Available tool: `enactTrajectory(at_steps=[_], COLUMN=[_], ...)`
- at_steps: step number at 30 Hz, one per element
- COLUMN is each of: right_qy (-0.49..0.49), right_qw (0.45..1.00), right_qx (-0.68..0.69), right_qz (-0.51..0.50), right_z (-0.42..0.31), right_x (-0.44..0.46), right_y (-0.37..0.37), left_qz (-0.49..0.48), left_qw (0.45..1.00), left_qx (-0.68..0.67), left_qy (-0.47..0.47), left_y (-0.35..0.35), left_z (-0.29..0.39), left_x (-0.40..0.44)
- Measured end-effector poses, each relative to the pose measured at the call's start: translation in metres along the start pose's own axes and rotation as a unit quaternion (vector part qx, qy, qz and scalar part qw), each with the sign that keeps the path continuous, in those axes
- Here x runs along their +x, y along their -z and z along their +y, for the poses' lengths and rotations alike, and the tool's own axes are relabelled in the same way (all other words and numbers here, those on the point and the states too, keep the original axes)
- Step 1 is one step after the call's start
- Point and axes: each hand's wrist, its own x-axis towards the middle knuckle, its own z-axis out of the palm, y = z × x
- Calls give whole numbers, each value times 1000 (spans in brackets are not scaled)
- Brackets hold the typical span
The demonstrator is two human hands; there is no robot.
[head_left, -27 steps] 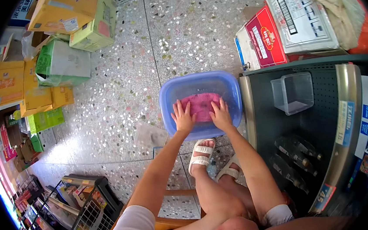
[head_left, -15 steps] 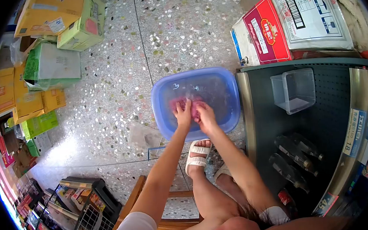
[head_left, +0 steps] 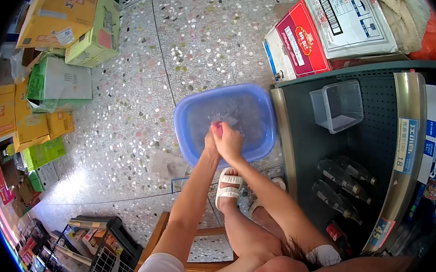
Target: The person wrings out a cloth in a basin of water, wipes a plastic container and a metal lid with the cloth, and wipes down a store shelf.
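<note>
Cloth [head_left: 218, 129], pink, bunched small, mostly hidden, held over blue basin [head_left: 270, 116] between left hand [head_left: 210, 140] and right hand [head_left: 230, 142], both closed around it; step in hand apparently wringing, next move likely calling for firm squeezing above the water [head_left: 251, 125].

- On the curved silver metal shelf edge [head_left: 410, 96], you can read "18" beside large Chinese characters, apparently 江小白, on a pale blue-and-white paper label [head_left: 407, 145].
- Lower along that edge, you find "45" on a red-and-blue rectangular tag [head_left: 380, 233].
- You see two gold-framed Chinese characters, the second 记 or 記, on the red rectangular cardboard box [head_left: 292, 36].
- Your white rectangular cardboard box [head_left: 350, 13] bears a black barcode and small red print, seemingly "NO.2001".
- Print on the orange cardboard cartons [head_left: 57, 18] is too small for you to read.
</note>
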Motion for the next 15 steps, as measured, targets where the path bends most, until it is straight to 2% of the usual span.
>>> enactTrajectory(at_steps=[1, 4, 5, 6, 7, 8, 10, 12, 14, 15], right_qy=[4, 23, 32, 40, 21, 58, 136, 152, 192, 157], right_qw=[1000, 1000, 999, 998, 994, 991, 974, 966, 947, 953], right_qx=[-8, -21, -34, -46, -53, -94, -177, -191, -224, -227], right_qz=[-1, -6, -2, 0, -89, -70, -31, -86, -127, -128], right_z=[10, 38, 52, 65, 75, 80, 87, 103, 117, 129], right_x=[11, 34, 45, 50, 51, 50, 44, 39, 36, 32], right_y=[-5, -17, -18, -16, -8, -6, -2, -3, 1, -8], left_qz=[-15, 160, 163, 186, 207, 228, 225, 214, 239, 250], left_qw=[1000, 978, 984, 972, 954, 931, 849, 719, 616, 560], left_qx=[9, 116, 75, 144, 214, 283, 463, 619, 716, 760], left_qy=[17, 63, 14, -3, -22, -41, -123, -232, -223, -217], left_y=[-13, -55, -48, -50, -51, -53, -1, 23, 29, 30], left_z=[1, 8, 2, 4, 10, 20, 24, 27, 27, 26], left_x=[-8, -29, -20, -23, -27, -31, -3, 9, 6, 4])
